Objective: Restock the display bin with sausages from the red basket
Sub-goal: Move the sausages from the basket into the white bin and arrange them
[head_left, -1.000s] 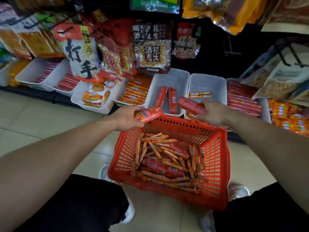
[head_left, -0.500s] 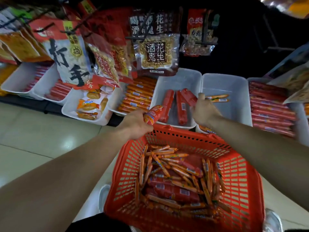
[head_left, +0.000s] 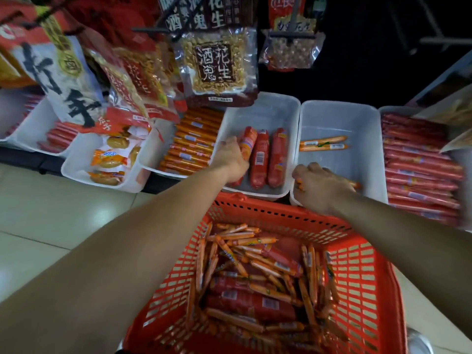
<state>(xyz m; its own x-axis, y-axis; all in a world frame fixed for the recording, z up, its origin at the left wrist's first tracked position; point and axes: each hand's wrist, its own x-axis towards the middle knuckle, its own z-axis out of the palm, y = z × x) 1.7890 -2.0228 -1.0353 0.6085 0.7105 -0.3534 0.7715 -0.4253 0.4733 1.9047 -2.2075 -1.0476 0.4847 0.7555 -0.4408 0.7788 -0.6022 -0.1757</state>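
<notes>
Sausages point(head_left: 268, 157) lie side by side in the white display bin point(head_left: 286, 116) — our left hand point(head_left: 231, 157) grips one red sausage point(head_left: 247, 143) at that bin's left edge. Our right hand point(head_left: 319, 185) sits curled at the near left corner of the next bin point(head_left: 357, 118), closed on thin orange sticks point(head_left: 298, 184). Nearest us, the red basket point(head_left: 357, 277) holds a loose heap of sausages.

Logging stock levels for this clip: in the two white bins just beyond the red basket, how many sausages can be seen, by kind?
Thick red sausages, left bin: 3, one under the left hand.
Thin orange sausages lying free, right bin: 2.
Total: 5, plus orange ones partly hidden at the right hand.
</notes>
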